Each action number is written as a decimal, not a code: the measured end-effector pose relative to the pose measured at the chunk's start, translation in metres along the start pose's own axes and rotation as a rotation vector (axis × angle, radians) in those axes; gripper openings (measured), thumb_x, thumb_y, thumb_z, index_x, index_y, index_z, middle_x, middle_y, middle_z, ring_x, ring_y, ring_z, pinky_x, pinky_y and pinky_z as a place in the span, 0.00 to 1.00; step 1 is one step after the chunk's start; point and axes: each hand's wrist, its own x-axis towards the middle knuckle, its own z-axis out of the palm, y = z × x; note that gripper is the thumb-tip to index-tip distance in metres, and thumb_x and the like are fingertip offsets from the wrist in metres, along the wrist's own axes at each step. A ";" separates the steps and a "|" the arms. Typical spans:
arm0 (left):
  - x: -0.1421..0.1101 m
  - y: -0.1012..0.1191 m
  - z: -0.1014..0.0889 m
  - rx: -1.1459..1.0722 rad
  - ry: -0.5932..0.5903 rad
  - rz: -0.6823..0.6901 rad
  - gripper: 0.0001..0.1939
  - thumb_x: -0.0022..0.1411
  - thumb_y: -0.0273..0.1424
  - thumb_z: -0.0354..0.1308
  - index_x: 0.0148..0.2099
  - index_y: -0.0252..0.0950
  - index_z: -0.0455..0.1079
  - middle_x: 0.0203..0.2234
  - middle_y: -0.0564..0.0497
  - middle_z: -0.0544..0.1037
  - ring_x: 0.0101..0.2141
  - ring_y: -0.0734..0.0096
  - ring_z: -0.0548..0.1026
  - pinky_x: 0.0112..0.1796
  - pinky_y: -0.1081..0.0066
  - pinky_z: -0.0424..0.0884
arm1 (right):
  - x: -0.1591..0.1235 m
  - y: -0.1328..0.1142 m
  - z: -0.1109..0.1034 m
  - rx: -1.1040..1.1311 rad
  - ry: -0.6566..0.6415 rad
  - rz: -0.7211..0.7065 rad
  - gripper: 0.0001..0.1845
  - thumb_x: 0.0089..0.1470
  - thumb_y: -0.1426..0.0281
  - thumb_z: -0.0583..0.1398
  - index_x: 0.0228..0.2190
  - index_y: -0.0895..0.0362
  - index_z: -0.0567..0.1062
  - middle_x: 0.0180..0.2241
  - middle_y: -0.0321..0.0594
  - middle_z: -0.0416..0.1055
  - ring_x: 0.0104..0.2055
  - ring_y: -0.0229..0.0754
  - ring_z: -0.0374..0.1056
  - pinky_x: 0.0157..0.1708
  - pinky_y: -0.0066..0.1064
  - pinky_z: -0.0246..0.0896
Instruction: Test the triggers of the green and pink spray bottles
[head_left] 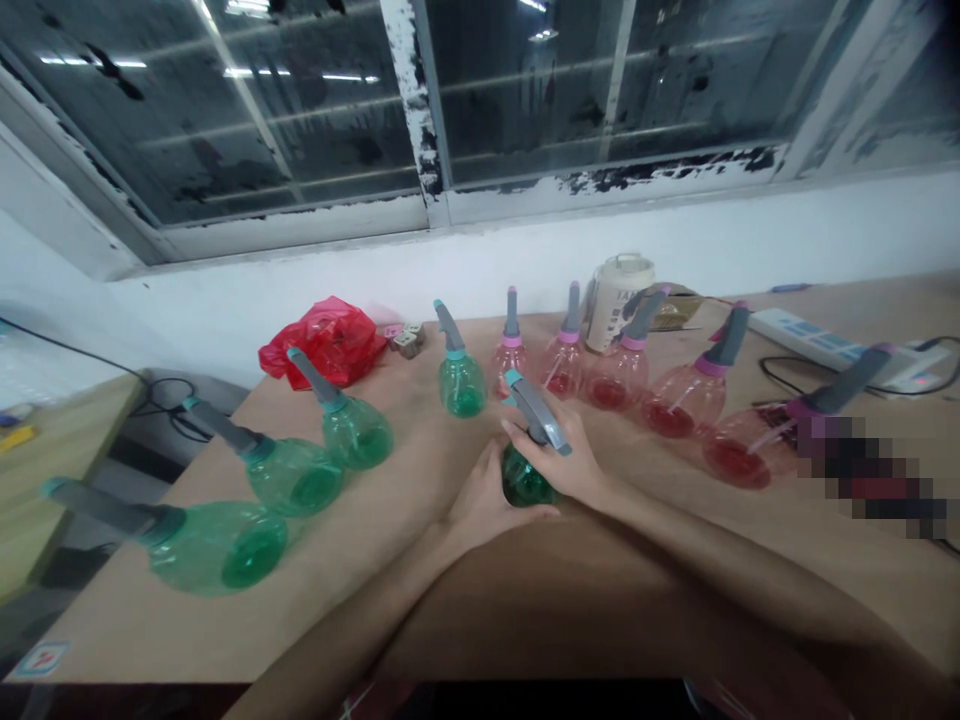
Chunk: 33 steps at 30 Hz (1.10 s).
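A green spray bottle (pixel 523 478) with a grey trigger head (pixel 534 408) stands between my hands at the middle of the table's near part. My left hand (pixel 484 498) is wrapped round the bottle's body from the left. Around the neck, just beneath the trigger head, my right hand (pixel 564 462) is closed. The fingers of both hands partly hide the bottle. Another green spray bottle (pixel 462 385) stands beyond my hands, and a pink spray bottle (pixel 508 366) is close behind the held one.
More green spray bottles (pixel 217 545) line the left side. Several pink spray bottles (pixel 686 400) curve along the right. At the back are a red plastic bag (pixel 330 340), a pale canister (pixel 619 290) and a white power strip (pixel 814 340) with a cable.
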 end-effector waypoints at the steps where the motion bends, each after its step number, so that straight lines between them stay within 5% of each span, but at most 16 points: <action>1: 0.000 0.000 0.000 -0.004 0.001 0.004 0.50 0.43 0.46 0.68 0.64 0.43 0.48 0.55 0.42 0.66 0.56 0.44 0.64 0.54 0.50 0.63 | 0.000 0.000 0.000 0.006 -0.015 0.013 0.17 0.53 0.68 0.58 0.46 0.53 0.68 0.40 0.43 0.73 0.43 0.49 0.70 0.42 0.43 0.66; 13: 0.002 0.004 -0.004 0.034 -0.036 0.001 0.46 0.43 0.47 0.67 0.61 0.41 0.52 0.53 0.44 0.69 0.54 0.48 0.66 0.53 0.54 0.65 | 0.000 0.001 -0.001 0.075 -0.037 0.051 0.19 0.50 0.70 0.58 0.47 0.55 0.70 0.36 0.42 0.75 0.34 0.45 0.70 0.35 0.39 0.66; 22: 0.002 -0.001 -0.003 0.063 -0.036 0.023 0.46 0.45 0.47 0.66 0.62 0.43 0.50 0.53 0.45 0.68 0.54 0.46 0.67 0.52 0.49 0.67 | 0.002 0.003 -0.001 0.125 -0.039 0.018 0.20 0.50 0.71 0.59 0.47 0.54 0.70 0.44 0.44 0.73 0.43 0.48 0.71 0.43 0.43 0.65; 33: 0.000 -0.007 0.003 0.086 -0.014 0.108 0.54 0.43 0.47 0.69 0.65 0.45 0.42 0.59 0.44 0.62 0.58 0.44 0.61 0.55 0.48 0.63 | 0.003 0.005 0.001 0.097 -0.008 -0.026 0.04 0.52 0.69 0.60 0.30 0.54 0.68 0.26 0.34 0.70 0.27 0.39 0.69 0.29 0.34 0.64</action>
